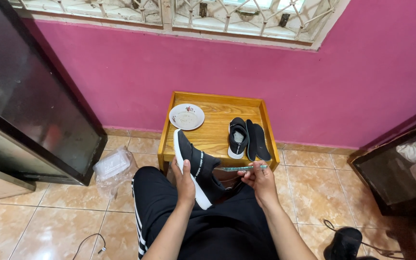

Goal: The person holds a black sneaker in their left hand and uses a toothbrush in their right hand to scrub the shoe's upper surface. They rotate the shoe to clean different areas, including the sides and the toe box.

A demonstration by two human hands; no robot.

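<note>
A pink wall fills the upper part of the frame, with a barred window along the top edge and tan floor tiles below. At centre stands a low wooden counter (217, 135) with raised rims. I see my knees in black trousers at the bottom.

My left hand (185, 180) is wrapped around a black slip-on shoe with a white sole (194, 166), just left of centre, its fingers closed along the sole edge so the shoe stands tilted, toe up toward the counter's front rim. My right hand (261, 179), right of centre, pinches a thin teal toothbrush (241, 168) that lies level, pointing toward the shoe's opening.

I judge the shoe light and soft in the upper, which would buckle under a squeeze; the sole is stiffer, so the sole edge near the heel is the firm place to hold it. The toothbrush looks slim and smooth and could twist between the fingers.

On the counter, upper left, sits a small white plate (187, 117). To the right lies the second black shoe (238, 137), with two dark insoles (258, 140) just beside it. A clear plastic container (111, 166) sits on the floor at left, next to a large dark panel (30, 96).
</note>
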